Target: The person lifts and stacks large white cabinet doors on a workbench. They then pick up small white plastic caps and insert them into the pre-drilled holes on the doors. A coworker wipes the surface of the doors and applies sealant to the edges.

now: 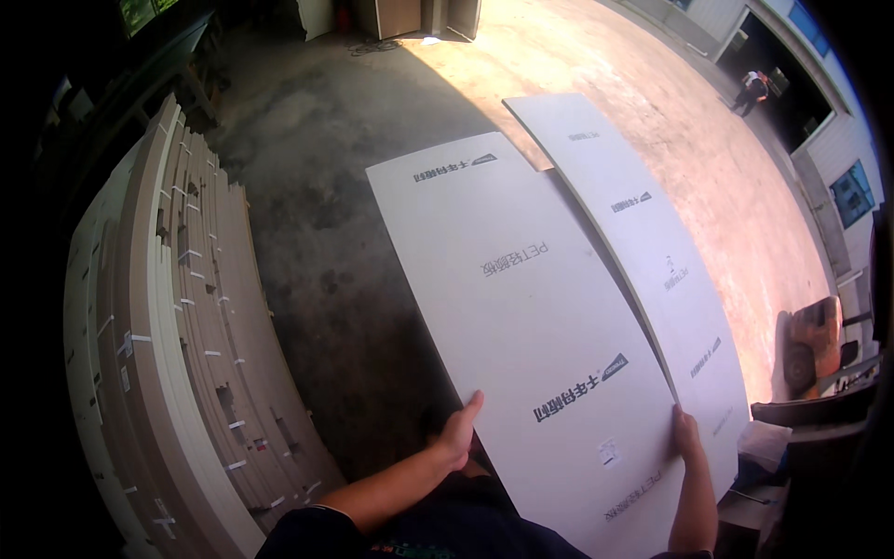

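Note:
A long white panel (pixel 521 307) with dark printing and a small label stretches away in front of me, its near end close to my body. My left hand (pixel 458 436) grips the panel's left edge, thumb up along the side and fingers hidden behind the board. On the opposite edge my right hand (pixel 687 433) is closed, its fingers partly out of sight. Just right of this board lies a second white panel (pixel 643 224) with similar printing, slightly farther off; a narrow dark gap runs between the two.
Tall stacks of strapped boards (pixel 200 307) stand along the left. A dark bench (pixel 172 65) is beyond them. Cabinet-like panels (pixel 396 19) stand at the far end. At right are an orange vehicle (pixel 812 340), a white bag (pixel 765 443) and a distant person (pixel 751 91) near a doorway.

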Tool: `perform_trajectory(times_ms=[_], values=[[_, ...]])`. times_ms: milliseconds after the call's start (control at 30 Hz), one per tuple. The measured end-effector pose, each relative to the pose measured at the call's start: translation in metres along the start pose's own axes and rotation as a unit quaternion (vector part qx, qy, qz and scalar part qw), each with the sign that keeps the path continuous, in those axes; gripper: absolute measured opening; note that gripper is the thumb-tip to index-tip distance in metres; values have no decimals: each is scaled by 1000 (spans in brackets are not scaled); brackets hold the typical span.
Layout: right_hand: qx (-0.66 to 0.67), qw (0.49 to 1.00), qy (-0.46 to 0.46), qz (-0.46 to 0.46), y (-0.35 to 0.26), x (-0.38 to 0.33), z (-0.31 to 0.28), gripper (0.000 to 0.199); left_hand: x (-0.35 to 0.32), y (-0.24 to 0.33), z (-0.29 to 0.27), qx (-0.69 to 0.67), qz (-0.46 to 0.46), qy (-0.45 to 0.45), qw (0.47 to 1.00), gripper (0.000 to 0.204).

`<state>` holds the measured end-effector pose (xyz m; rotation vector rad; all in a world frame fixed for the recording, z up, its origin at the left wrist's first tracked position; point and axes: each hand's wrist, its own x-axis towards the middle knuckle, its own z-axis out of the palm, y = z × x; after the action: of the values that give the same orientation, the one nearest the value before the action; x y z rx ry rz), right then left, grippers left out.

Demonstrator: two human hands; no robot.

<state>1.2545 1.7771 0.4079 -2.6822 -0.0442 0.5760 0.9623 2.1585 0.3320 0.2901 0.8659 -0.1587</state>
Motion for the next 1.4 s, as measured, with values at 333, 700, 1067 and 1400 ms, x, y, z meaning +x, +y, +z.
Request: perform_trajectory(times_ms=[333, 700, 1067, 1400], values=[[-16, 998, -46, -28, -11, -9, -4, 64, -4, -2, 4, 22, 12, 2, 1000, 62], [-204, 971, 102, -70, -70, -70, -22, 38, -32, 35, -80, 468, -40, 90, 878, 77], [-111, 923, 301, 212, 30, -274, 116, 38, -14, 38, -99, 324, -4, -15, 946, 67], [500, 376, 550, 553, 244, -501, 174, 55, 1, -17, -66, 368, 63, 50, 926, 79]])
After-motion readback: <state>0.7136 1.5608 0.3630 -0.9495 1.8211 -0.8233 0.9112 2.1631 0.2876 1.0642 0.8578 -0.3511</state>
